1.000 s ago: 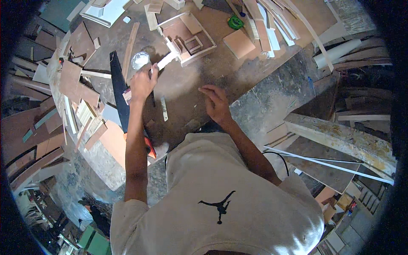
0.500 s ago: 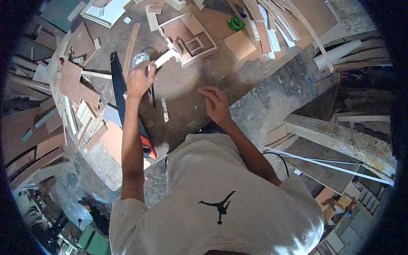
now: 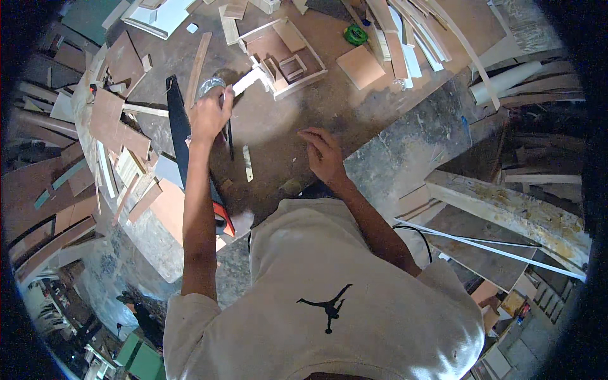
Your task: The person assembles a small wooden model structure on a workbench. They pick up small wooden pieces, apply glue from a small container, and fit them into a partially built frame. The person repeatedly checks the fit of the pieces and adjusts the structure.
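Note:
My left hand (image 3: 211,115) reaches over the workbench with its fingers curled together. What they grip, if anything, is hidden. Just beyond its fingertips lies a clear, shiny round piece (image 3: 211,85), and beside the thumb a bright white strip (image 3: 248,82) runs to a small open wooden box (image 3: 309,77) with little frames inside. My right hand (image 3: 326,159) hovers near the bench's front edge, fingers loosely bent and apart, holding nothing. Between the hands lies a short pale metal strip (image 3: 247,163). A thin dark rod (image 3: 230,139) extends from beside my left hand.
A handsaw (image 3: 179,136) with a red-and-black handle lies under my left forearm. Wood offcuts (image 3: 120,126) pile up at the left. A green tape roll (image 3: 355,35), a square wooden panel (image 3: 361,66) and long strips (image 3: 411,44) occupy the far right. A thick beam (image 3: 506,215) stands at right.
The whole view shifts slightly to the right. Both hands keep nearly the same place and posture, and the things on the bench stay as they were.

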A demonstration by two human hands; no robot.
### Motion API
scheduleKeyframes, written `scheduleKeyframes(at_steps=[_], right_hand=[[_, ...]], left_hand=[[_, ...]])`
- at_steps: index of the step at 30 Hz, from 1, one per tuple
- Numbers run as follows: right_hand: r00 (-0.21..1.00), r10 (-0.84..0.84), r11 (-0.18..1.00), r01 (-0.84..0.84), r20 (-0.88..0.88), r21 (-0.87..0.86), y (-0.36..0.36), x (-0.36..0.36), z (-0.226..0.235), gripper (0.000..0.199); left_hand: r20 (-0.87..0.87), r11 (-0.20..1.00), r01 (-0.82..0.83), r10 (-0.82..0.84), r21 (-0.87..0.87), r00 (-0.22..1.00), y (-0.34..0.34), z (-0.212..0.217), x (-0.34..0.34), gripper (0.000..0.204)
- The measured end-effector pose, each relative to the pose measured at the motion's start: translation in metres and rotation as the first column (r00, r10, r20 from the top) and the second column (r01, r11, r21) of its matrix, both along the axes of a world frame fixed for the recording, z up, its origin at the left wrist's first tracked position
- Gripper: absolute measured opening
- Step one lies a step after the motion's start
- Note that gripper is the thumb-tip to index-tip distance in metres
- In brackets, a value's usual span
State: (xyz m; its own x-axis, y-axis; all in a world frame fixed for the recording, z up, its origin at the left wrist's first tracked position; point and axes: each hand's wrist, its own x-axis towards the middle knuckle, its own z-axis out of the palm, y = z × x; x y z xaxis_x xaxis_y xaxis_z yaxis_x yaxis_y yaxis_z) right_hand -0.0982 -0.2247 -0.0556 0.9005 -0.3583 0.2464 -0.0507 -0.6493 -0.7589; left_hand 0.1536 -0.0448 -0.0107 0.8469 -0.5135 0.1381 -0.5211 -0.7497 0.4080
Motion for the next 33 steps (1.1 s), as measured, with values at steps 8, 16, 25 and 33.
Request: scheduleKeyframes(at_steps=[8, 16, 25, 33], right_hand=[[0.998, -0.035, 0.997, 0.038, 0.049, -0.07, -0.004, 0.0, -0.007, 0.035], [0.999, -0.024, 0.999, 0.026, 0.042, -0.039, -0.002, 0.001, -0.007, 0.033], [0.999, -0.04, 0.999, 0.04, 0.03, -0.013, -0.004, -0.002, -0.005, 0.032], [0.998, -0.054, 0.999, 0.054, 0.02, 0.01, -0.001, -0.002, -0.006, 0.034]], left_hand=[[0.088, 1.0, -0.001, -0.001, 0.026, 0.996, 0.005, 0.003, 0.005, 0.04], [0.048, 0.996, -0.066, 0.063, 0.067, 0.997, -0.011, -0.002, 0.012, 0.036], [0.115, 0.999, -0.046, 0.044, 0.014, 0.992, 0.001, 0.012, 0.004, 0.037], [0.127, 0.997, -0.047, 0.04, 0.055, 0.991, -0.013, 0.002, 0.007, 0.038]])
